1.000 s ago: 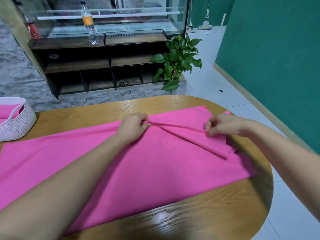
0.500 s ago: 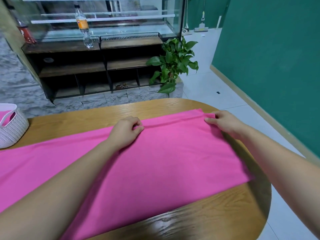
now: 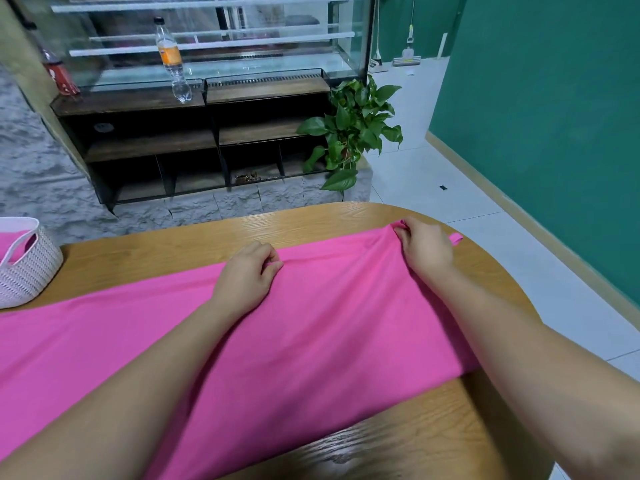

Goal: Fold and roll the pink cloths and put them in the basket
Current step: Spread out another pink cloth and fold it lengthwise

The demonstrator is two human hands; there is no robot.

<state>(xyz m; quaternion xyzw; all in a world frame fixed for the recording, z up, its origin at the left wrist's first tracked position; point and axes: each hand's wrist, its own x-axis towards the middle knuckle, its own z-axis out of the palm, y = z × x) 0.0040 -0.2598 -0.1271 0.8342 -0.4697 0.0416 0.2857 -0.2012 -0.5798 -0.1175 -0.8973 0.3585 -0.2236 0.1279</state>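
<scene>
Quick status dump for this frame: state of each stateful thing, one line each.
pink cloth: spread along the table, not yet rolled.
left hand: pinches the cloth's far edge.
right hand: pinches the far edge near the end corner.
basket: upright, pink fabric inside.
clear bottle: upright, capped.

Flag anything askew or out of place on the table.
Only a small pink tab pokes out past the right hand at the far corner of the pink cloth, so that edge looks uneven. Nothing spilled or damaged.
</scene>
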